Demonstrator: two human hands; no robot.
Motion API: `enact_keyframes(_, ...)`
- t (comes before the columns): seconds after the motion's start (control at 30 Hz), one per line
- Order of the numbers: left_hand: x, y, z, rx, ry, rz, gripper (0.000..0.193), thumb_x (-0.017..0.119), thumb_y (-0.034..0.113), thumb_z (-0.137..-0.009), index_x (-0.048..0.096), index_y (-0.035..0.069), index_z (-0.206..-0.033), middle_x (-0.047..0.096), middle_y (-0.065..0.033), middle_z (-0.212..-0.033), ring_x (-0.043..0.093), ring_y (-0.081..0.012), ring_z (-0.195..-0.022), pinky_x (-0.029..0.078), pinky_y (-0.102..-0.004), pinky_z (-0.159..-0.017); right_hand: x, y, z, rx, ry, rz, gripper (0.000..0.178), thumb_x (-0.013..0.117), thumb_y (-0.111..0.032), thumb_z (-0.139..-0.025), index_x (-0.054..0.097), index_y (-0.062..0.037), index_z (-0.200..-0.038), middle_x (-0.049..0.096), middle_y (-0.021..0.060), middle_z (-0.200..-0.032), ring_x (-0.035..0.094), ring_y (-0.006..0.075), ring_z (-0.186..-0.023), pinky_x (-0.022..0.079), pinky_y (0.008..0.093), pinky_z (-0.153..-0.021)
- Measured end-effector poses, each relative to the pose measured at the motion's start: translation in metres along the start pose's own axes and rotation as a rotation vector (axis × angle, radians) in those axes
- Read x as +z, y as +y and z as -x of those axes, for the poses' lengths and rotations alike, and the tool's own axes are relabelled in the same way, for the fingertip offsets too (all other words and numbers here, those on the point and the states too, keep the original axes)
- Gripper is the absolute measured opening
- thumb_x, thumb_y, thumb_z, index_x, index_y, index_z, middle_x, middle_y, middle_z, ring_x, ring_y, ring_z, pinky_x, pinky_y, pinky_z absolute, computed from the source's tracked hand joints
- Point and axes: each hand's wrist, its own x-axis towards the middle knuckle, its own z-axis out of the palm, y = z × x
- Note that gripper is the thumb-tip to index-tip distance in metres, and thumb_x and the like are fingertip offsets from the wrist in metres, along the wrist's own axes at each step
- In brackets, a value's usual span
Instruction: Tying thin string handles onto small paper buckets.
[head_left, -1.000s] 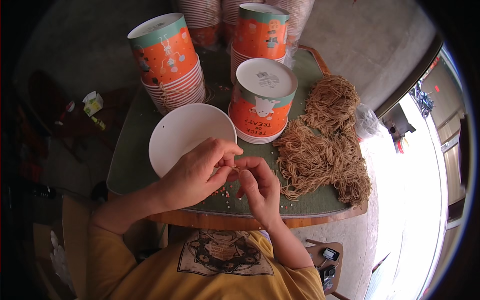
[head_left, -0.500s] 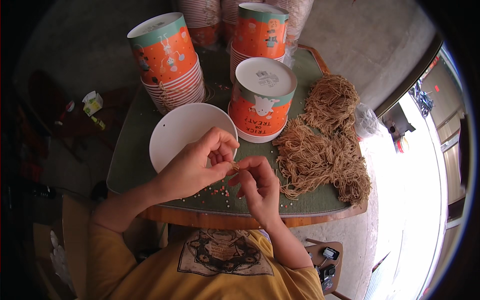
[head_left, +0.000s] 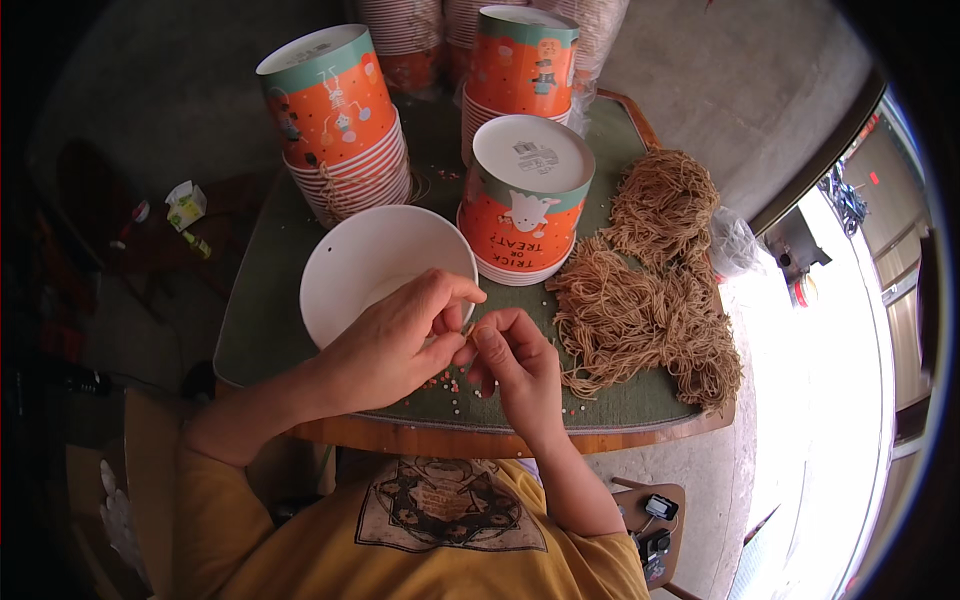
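In front of me a white paper bucket [head_left: 350, 275] lies tipped with its open mouth toward me; a small dark hole shows near its left rim. My left hand [head_left: 395, 340] is closed in a pinch across the bucket's near right rim. My right hand [head_left: 515, 365] meets it there, thumb and fingertips pressed together. Between the fingertips shows a short bit of tan cord [head_left: 469, 329]; the rest of it is hidden by the fingers. Right of my hands lies a loose heap of tan cords [head_left: 640, 320].
Upside-down stacks of orange and green printed buckets stand at the back left [head_left: 335, 110], back middle [head_left: 520, 65] and just behind my hands [head_left: 525, 215]. Small round paper bits [head_left: 456, 400] litter the green table top [head_left: 260, 330]. A clear plastic bag [head_left: 735, 245] sits at the right edge.
My right thumb has come up over its fingertips, and both hands have drawn closer together around the cord. The left hand has lowered slightly. The bucket has barely moved.
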Motion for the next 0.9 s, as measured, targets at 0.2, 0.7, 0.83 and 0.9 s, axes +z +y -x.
enact_keyframes(0.2,-0.006,0.004,0.003,-0.214,-0.154,0.007,0.025,0.057,-0.002,-0.086,0.048,0.004,-0.109,0.049,-0.0121,-0.094,0.055,-0.0256,-0.084,0.047,-0.0388,-0.071,-0.002,0.001,0.0,0.077,-0.032,-0.03,0.022,0.054,-0.029,-0.099,0.055,-0.0071,-0.095,0.064,0.003,-0.075,0.053,0.0049,-0.057,0.04,0.0174,-0.048)
enact_keyframes(0.7,-0.004,-0.001,0.006,0.024,-0.028,-0.277,0.007,0.052,0.001,-0.089,0.047,0.003,-0.094,0.046,-0.013,-0.093,0.053,-0.0338,-0.084,0.044,-0.0424,-0.073,0.004,0.012,0.007,0.078,-0.099,0.017,0.018,0.051,-0.03,-0.1,0.052,-0.0129,-0.095,0.057,-0.0042,-0.068,0.039,0.0007,-0.052,0.027,0.016,-0.046)
enact_keyframes(0.83,-0.004,0.001,0.006,0.018,-0.022,-0.241,0.006,0.051,0.001,-0.09,0.046,0.003,-0.093,0.046,-0.0124,-0.09,0.053,-0.0329,-0.081,0.043,-0.0418,-0.071,0.003,0.012,0.008,0.108,-0.101,-0.025,0.019,0.049,-0.031,-0.1,0.052,-0.0127,-0.096,0.056,-0.0041,-0.069,0.038,0.001,-0.051,0.027,0.0162,-0.046)
enact_keyframes(0.9,-0.005,0.001,0.006,0.018,-0.019,-0.238,0.006,0.051,0.0,-0.09,0.046,0.003,-0.093,0.046,-0.0122,-0.089,0.053,-0.0328,-0.081,0.043,-0.0417,-0.071,0.004,0.009,0.009,0.133,-0.085,-0.039,0.021,0.048,-0.032,-0.1,0.052,-0.0122,-0.097,0.057,-0.003,-0.069,0.039,0.001,-0.052,0.028,0.0164,-0.045)
